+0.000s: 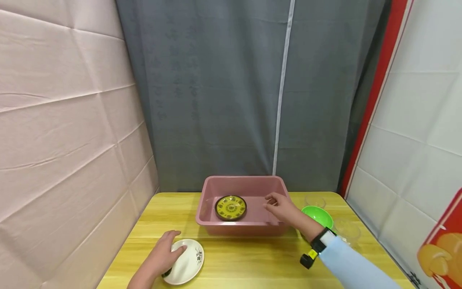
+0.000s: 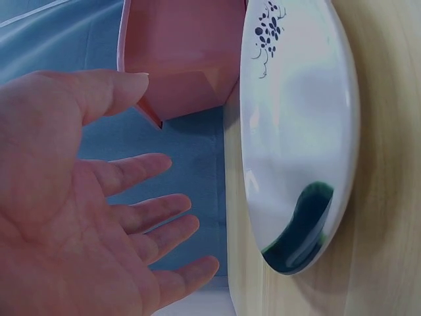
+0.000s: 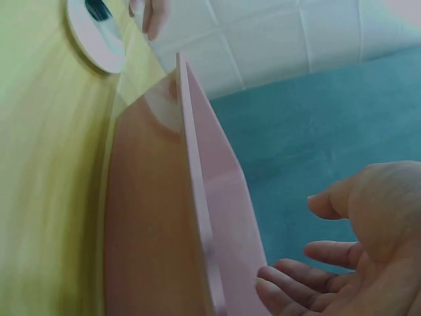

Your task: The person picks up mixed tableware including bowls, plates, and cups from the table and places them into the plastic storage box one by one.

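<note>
Over the left side of a white plate (image 1: 185, 263) hovers my left hand (image 1: 162, 255), its fingers spread and holding nothing. In the left wrist view the plate (image 2: 299, 125) shows a dark flower print and a dark green patch on its rim, apart from the fingers. Above the right part of a pink basin (image 1: 238, 229) is my right hand (image 1: 283, 208), fingers loosely bent around nothing. Inside the basin, toward the left, lies a yellow patterned plate (image 1: 231, 207) with a dark rim.
A green bowl (image 1: 317, 216) stands right of the basin, partly behind my right forearm. Clear, see-through dishes (image 1: 347, 228) sit near the table's right edge. A grey curtain (image 1: 216, 100) hangs behind the wooden table (image 1: 252, 265), with pale cloth walls on both sides.
</note>
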`<state>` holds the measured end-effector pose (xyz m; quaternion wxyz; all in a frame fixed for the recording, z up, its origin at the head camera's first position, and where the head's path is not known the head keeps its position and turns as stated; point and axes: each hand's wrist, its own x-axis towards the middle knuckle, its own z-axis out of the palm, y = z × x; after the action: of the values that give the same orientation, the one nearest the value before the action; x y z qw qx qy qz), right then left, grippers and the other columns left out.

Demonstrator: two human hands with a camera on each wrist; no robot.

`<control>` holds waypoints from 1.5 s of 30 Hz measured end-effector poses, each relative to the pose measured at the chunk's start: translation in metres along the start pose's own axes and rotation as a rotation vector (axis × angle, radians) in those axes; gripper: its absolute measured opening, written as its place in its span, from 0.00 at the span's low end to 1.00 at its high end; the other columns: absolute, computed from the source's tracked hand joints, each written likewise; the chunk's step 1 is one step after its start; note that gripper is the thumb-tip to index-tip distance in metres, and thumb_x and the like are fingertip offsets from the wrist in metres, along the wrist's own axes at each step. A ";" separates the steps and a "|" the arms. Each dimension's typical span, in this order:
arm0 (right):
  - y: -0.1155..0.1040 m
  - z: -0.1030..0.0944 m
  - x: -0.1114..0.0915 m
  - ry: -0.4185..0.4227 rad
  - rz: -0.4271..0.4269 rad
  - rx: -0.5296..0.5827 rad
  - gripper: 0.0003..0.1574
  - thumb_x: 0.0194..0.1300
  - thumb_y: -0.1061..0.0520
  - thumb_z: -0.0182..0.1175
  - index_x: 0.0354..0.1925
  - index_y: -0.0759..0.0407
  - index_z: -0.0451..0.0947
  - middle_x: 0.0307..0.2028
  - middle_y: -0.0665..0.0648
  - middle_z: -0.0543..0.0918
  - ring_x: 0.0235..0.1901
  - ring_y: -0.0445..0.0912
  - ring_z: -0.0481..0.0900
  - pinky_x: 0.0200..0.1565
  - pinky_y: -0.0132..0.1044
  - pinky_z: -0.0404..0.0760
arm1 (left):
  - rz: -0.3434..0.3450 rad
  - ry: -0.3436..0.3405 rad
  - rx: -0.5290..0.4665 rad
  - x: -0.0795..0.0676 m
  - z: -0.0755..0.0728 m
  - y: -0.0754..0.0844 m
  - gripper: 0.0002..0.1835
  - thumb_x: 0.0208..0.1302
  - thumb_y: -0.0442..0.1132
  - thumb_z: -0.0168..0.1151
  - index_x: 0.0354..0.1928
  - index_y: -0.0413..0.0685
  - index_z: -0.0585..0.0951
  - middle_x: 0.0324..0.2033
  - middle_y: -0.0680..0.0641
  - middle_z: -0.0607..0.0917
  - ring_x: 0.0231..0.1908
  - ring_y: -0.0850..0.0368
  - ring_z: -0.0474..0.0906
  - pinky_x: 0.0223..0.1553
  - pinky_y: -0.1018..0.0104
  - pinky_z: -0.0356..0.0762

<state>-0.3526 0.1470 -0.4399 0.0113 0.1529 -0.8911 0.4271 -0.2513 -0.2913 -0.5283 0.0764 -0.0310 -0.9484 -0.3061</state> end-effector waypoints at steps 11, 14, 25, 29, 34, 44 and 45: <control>0.024 -0.032 -0.080 0.174 0.007 -0.049 0.25 0.81 0.49 0.68 0.67 0.59 0.81 0.54 0.55 0.88 0.54 0.50 0.86 0.53 0.43 0.88 | -0.001 -0.016 0.007 -0.001 -0.003 -0.001 0.32 0.75 0.45 0.73 0.72 0.32 0.77 0.72 0.27 0.75 0.73 0.25 0.70 0.73 0.28 0.68; 0.034 -0.032 -0.091 0.199 0.003 -0.026 0.24 0.81 0.50 0.69 0.66 0.60 0.82 0.56 0.57 0.88 0.53 0.50 0.86 0.49 0.36 0.87 | -0.010 -0.022 0.006 0.000 -0.003 -0.001 0.32 0.75 0.45 0.73 0.72 0.33 0.77 0.72 0.28 0.75 0.73 0.25 0.70 0.73 0.28 0.68; 0.066 -0.019 -0.110 0.272 0.036 -0.059 0.20 0.78 0.56 0.70 0.62 0.64 0.83 0.55 0.58 0.89 0.49 0.48 0.86 0.46 0.35 0.86 | -0.011 -0.022 0.012 -0.001 -0.005 0.001 0.32 0.75 0.46 0.74 0.72 0.33 0.78 0.72 0.27 0.75 0.73 0.25 0.70 0.73 0.28 0.68; 0.073 -0.014 -0.112 0.278 0.041 -0.033 0.19 0.77 0.57 0.71 0.60 0.64 0.84 0.54 0.58 0.89 0.48 0.47 0.86 0.46 0.35 0.86 | -0.018 -0.031 0.013 0.001 -0.007 0.000 0.32 0.76 0.46 0.73 0.72 0.32 0.77 0.71 0.27 0.75 0.73 0.24 0.70 0.73 0.28 0.68; 0.076 -0.011 -0.114 0.280 0.057 0.003 0.17 0.77 0.59 0.71 0.59 0.64 0.84 0.56 0.60 0.89 0.49 0.48 0.87 0.48 0.35 0.87 | -0.028 -0.028 0.045 0.005 -0.009 -0.006 0.31 0.76 0.46 0.72 0.70 0.31 0.78 0.68 0.27 0.78 0.70 0.26 0.74 0.71 0.29 0.71; 0.080 -0.005 -0.119 0.276 0.051 0.029 0.16 0.75 0.60 0.71 0.57 0.64 0.85 0.53 0.60 0.89 0.45 0.42 0.85 0.46 0.35 0.86 | -0.139 -0.045 0.233 0.003 -0.017 -0.025 0.24 0.73 0.44 0.72 0.56 0.28 0.83 0.49 0.31 0.87 0.50 0.31 0.86 0.51 0.34 0.84; 0.081 -0.004 -0.120 0.279 0.047 0.029 0.15 0.75 0.60 0.72 0.56 0.65 0.86 0.52 0.59 0.90 0.44 0.41 0.84 0.46 0.35 0.86 | -0.152 -0.063 0.239 0.002 -0.018 -0.027 0.23 0.73 0.45 0.72 0.55 0.29 0.83 0.48 0.31 0.88 0.49 0.31 0.87 0.51 0.34 0.84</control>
<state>-0.2614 0.2291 -0.5166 0.1227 0.0712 -0.8779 0.4574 -0.2541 -0.3234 -0.5289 0.0261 0.0407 -0.9797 -0.1947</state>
